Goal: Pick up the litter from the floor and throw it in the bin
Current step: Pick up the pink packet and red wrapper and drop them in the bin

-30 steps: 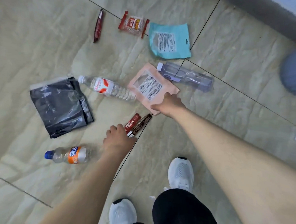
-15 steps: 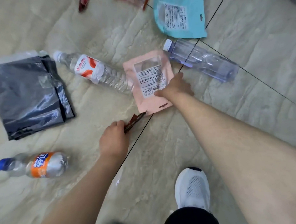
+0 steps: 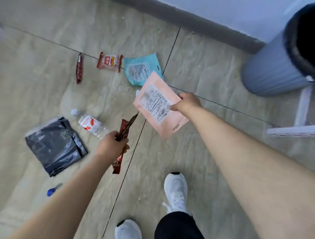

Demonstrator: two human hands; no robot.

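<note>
My right hand (image 3: pixel 187 102) grips a pink packet (image 3: pixel 158 106) by its right edge and holds it above the floor. My left hand (image 3: pixel 112 146) is closed on thin red-brown sachets (image 3: pixel 124 130) that stick out above and below the fist. The blue-grey bin (image 3: pixel 272 69) with a black liner stands at the upper right, by the wall. On the floor lie a teal packet (image 3: pixel 139 69), a red-ended snack wrapper (image 3: pixel 109 62), a dark red stick wrapper (image 3: pixel 79 68), a clear bottle with a red-white label (image 3: pixel 89 124), a black plastic bag (image 3: pixel 54 145) and a blue-capped bottle (image 3: pixel 51 191), mostly hidden by my left arm.
A white frame (image 3: pixel 303 113) stands on the floor just below the bin. A grey skirting (image 3: pixel 174 14) runs along the wall at the top. My two white shoes (image 3: pixel 175 189) are at the bottom centre.
Both hands have risen off the floor with their litter: the pink packet in the right, the sachets in the left. The view pulled back and turned, bringing the bin into sight.
</note>
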